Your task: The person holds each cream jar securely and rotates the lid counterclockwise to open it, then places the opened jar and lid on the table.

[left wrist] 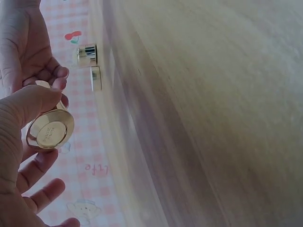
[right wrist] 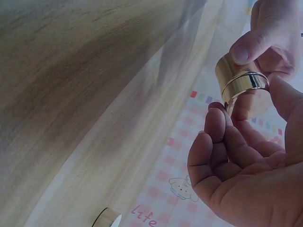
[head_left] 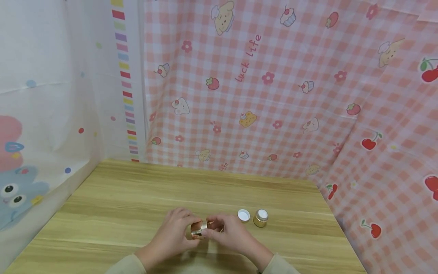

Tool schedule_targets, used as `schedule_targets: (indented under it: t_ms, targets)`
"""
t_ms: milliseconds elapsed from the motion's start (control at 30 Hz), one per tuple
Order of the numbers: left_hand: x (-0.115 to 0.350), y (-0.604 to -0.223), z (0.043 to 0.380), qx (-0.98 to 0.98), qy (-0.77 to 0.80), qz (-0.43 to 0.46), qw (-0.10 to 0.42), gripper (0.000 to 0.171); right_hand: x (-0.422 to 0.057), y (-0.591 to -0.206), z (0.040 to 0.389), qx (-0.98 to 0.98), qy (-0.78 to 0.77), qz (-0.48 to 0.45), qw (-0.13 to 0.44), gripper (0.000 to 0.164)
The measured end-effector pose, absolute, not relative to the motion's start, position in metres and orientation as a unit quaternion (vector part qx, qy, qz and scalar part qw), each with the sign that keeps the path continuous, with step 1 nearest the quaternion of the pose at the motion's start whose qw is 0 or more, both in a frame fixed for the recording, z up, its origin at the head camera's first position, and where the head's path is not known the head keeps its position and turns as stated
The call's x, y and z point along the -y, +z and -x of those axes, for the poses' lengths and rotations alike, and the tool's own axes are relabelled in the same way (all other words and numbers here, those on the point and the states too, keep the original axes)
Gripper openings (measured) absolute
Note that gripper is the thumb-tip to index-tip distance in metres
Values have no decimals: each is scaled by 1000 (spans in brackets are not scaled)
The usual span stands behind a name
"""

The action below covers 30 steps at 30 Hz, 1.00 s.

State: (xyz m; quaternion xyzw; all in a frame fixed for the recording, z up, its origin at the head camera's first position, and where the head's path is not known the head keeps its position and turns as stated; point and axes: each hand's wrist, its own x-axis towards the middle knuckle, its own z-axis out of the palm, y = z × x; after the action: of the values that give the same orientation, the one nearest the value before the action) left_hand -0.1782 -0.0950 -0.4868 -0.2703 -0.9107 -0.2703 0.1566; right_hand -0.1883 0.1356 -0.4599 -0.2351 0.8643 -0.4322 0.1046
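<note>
A small gold jar (head_left: pixel 196 229) is held above the table by my left hand (head_left: pixel 174 230), its thumb and fingers gripping the body. The jar's round base (left wrist: pixel 51 134) faces the left wrist camera. At the jar's other end, my right hand (head_left: pixel 230 232) pinches the gold lid (right wrist: pixel 245 87) between thumb and fingers. The lid sits on or right against the jar; whether it is screwed down I cannot tell. Right of my hands, a second gold jar (head_left: pixel 261 218) with a white top stands upright. Beside it a loose lid (head_left: pixel 243 215) lies with its white inside up.
All this is on a wood-grain table (head_left: pixel 154 190). A pink checked cloth (head_left: pixel 232 99) with cartoon prints hangs behind it and along the right. On the left hangs a white cloth (head_left: pixel 44 106) with cartoon figures.
</note>
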Motion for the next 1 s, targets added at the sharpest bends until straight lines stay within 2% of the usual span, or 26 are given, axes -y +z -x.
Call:
schedule_targets:
  t_ms: [300,633,1000]
  targets:
    - [95,-489,178,910,-262,273,169,44,-135,-460,188,-871,-415,246,93,48]
    - [95,-487,177,909,-264,278,164,36,-136,-460,187,-874,-408,246,98,61]
    - [95,-486,176,909,-267,278,157,45,-135,-463,187,-872,-413,246,90,53]
